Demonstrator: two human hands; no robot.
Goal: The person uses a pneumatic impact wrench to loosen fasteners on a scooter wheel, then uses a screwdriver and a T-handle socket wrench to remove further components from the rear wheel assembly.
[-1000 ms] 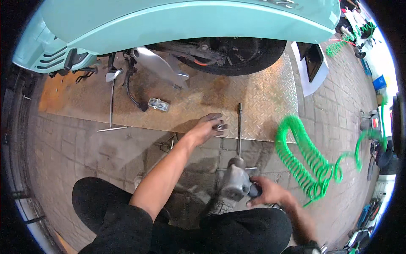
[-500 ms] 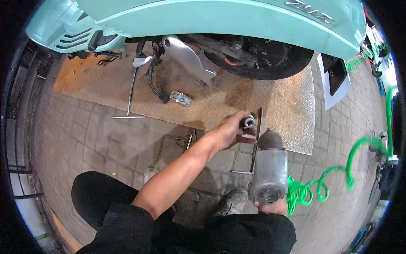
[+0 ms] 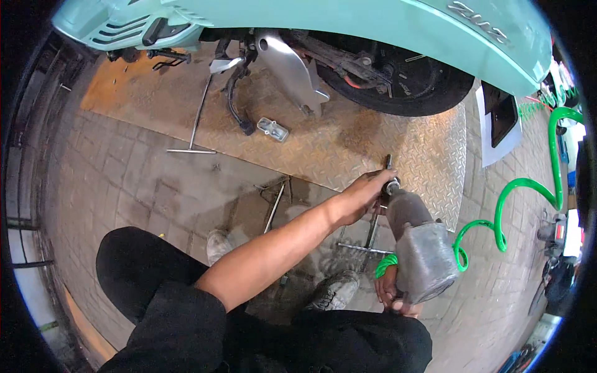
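My right hand is closed around the handle of a grey air impact wrench, whose body hides part of the grip. The tool tilts up and to the left, its dark nose reaching my left hand. In that left hand, fingers wrapped round, is a metal socket, right at the wrench's tip; whether it is seated on the drive I cannot tell. Below the left hand a T-handle wrench lies on the paving, its shaft running up behind the fingers. A coiled green air hose trails off to the right.
Ahead stands a mint-green scooter with its dark wheel over a rusty checkered metal plate. On the plate lies a small rectangular metal part. Another T-handle tool lies left. A dark panel rests on white sheeting at right.
The impact wrench has swung so its nose meets the socket in my left hand. My left hand moved slightly right; the hose shifted. The view has tilted a little.
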